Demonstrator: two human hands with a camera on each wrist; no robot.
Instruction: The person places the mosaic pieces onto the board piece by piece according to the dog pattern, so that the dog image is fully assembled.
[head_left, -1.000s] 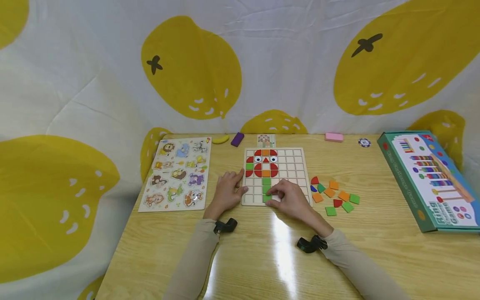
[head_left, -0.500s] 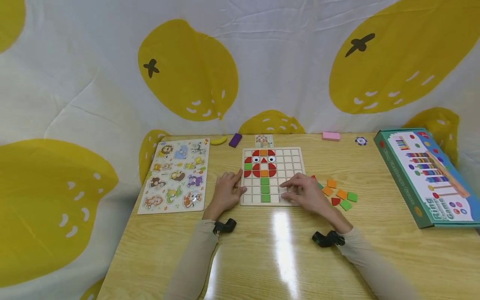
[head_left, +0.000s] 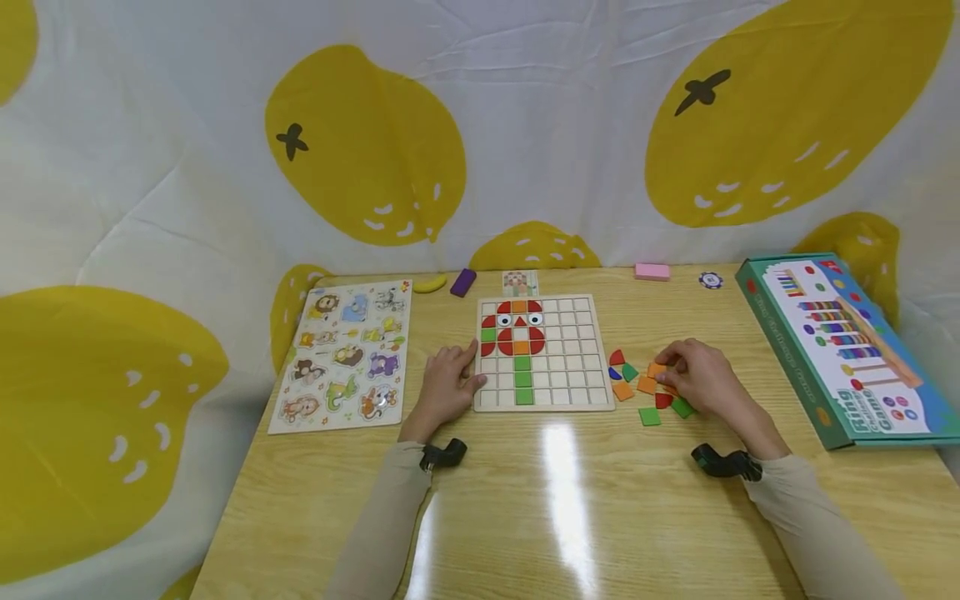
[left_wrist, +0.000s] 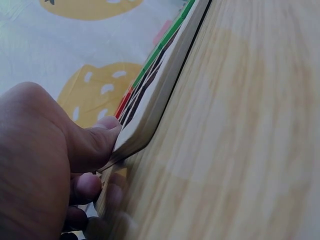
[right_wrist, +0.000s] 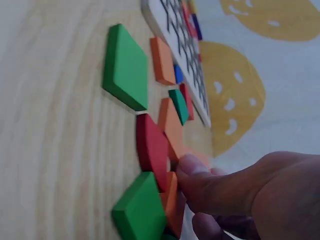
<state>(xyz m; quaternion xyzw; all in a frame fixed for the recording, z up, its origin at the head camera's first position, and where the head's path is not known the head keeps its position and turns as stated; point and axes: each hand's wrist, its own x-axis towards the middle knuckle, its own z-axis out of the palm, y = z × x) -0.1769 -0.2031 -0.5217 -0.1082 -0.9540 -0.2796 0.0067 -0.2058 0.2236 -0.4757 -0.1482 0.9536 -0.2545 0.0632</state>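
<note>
My left hand (head_left: 447,383) rests at the left edge of the wooden grid board (head_left: 570,379), its thumb against the near corner in the left wrist view. Red curved pieces, round eye pieces (head_left: 535,319) and orange squares form a figure on the grid. Below it runs a column of green squares (head_left: 522,379). Right of the board, my right hand (head_left: 705,375) reaches into the loose tiles. Its thumb touches an orange tile (right_wrist: 172,127) in the right wrist view, beside a red curved piece (right_wrist: 151,147) and a green tile (right_wrist: 140,207); I cannot tell whether it pinches one.
An animal puzzle board (head_left: 341,358) lies at left. Along the back are a banana piece (head_left: 430,284), purple block (head_left: 462,282), picture card (head_left: 520,283), pink block (head_left: 652,272) and round chip (head_left: 710,280). A ring game box (head_left: 840,350) stands at far right.
My right hand has left the lowest green square on the board and moved right to the loose tiles. The left hand stays at the board's edge. The head view has shifted slightly.
</note>
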